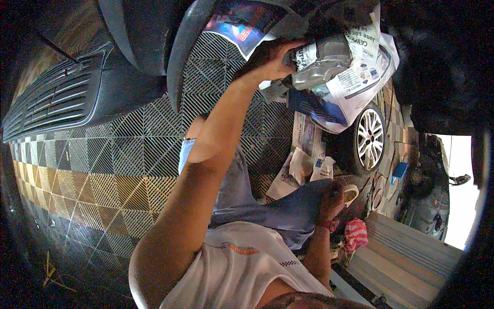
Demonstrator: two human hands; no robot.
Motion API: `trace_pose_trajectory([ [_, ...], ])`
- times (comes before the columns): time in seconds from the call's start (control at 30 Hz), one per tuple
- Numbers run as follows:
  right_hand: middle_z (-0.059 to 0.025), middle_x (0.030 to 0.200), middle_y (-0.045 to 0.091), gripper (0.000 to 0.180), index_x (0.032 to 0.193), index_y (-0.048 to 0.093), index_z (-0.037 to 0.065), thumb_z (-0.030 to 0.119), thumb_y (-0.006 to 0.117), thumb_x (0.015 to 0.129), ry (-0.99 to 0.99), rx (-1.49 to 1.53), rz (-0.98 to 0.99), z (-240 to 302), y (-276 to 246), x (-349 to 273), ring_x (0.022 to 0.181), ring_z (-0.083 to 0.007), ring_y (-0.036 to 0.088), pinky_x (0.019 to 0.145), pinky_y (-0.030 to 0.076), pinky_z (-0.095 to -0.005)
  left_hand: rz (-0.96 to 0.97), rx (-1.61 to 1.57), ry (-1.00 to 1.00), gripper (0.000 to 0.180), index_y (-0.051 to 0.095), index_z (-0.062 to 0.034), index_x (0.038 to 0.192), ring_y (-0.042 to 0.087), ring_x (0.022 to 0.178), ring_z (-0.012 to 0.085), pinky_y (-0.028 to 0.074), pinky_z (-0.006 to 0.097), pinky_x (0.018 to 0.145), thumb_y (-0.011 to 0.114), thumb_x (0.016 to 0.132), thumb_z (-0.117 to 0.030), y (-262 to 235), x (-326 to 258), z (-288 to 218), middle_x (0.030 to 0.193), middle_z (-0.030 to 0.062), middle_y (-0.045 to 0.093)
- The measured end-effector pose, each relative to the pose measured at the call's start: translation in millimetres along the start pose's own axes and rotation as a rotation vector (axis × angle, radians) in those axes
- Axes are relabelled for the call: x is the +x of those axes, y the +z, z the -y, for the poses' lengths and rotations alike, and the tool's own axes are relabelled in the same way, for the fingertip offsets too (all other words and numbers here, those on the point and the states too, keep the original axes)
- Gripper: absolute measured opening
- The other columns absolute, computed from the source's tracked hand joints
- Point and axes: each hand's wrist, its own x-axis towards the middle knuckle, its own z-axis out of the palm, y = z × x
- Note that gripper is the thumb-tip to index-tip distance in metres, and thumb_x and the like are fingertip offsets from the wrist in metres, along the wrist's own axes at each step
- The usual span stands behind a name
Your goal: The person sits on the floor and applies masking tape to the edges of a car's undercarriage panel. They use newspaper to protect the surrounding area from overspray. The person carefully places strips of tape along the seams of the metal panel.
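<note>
One grey, contoured part (334,54) sits amid newspaper (356,86), left hand (280,61) clasping it, right hand's (332,202) grip unclear.

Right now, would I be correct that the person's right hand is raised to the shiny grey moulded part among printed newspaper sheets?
Not quite: the head view shows the left hand raised to the shiny grey part among the newspaper sheets.
</note>
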Motion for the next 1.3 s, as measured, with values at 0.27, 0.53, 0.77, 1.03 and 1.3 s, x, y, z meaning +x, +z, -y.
trace_pose_trajectory([
  [0.27,-0.0186,0.095,0.068,0.02,0.105,0.07,0.006,0.021,0.068,0.092,0.047,-0.077,0.055,10.6,-3.4,6.9,0.087,-0.0384,0.065,0.077,0.051,-0.0468,0.14,-0.137,-0.085,0.072,0.057,-0.0206,0.141,0.07,0.102,0.0356,0.054,0.041,0.094,0.083,0.075,-0.036,-15.3,5.0,-2.4,0.115,0.022,0.07],
  [0.53,-0.0181,0.096,0.068,0.022,0.109,0.07,0.006,0.018,0.068,0.092,0.093,0.022,-0.007,-17.7,6.7,-3.2,0.089,-0.0379,0.064,0.08,0.051,-0.0455,-0.037,-0.035,0.002,0.065,0.061,-0.0207,0.136,0.071,0.096,0.0363,0.055,0.042,0.09,0.081,0.076,-0.036,-7.4,5.6,-2.1,0.107,0.0213,0.072],
  [0.77,-0.0175,0.096,0.067,0.019,0.104,0.068,0.003,0.014,0.068,0.089,0.024,-0.047,0.04,-24.9,2.1,-3.7,0.089,-0.0377,0.064,0.081,0.05,-0.045,0.104,0.012,-0.074,0.069,0.062,-0.0146,0.134,0.069,0.104,0.0356,0.054,0.042,0.094,0.081,0.074,-0.042,-9.4,7.5,-2.8,0.115,0.0222,0.07],
  [1.03,-0.0179,0.095,0.067,0.016,0.101,0.067,0.004,0.015,0.067,0.091,0.099,-0.142,0.059,-1.6,-2.6,2.7,0.088,-0.0373,0.064,0.078,0.05,-0.0451,-0.051,0.048,0.01,0.068,0.059,-0.0187,0.137,0.068,0.099,0.0383,0.053,0.043,0.092,0.079,0.074,-0.036,3.4,2.9,-5.9,0.109,0.0208,0.071],
  [1.3,-0.0169,0.097,0.068,0.017,0.103,0.068,0.004,0.017,0.067,0.091,0.018,-0.139,-0.017,-38.5,10.4,-6.3,0.09,-0.037,0.064,0.079,0.051,-0.045,0.157,-0.059,-0.076,0.062,0.057,-0.0105,0.139,0.067,0.107,0.0383,0.052,0.044,0.094,0.073,0.086,-0.039,8.4,2.4,-7.4,0.12,0.0245,0.067],
])
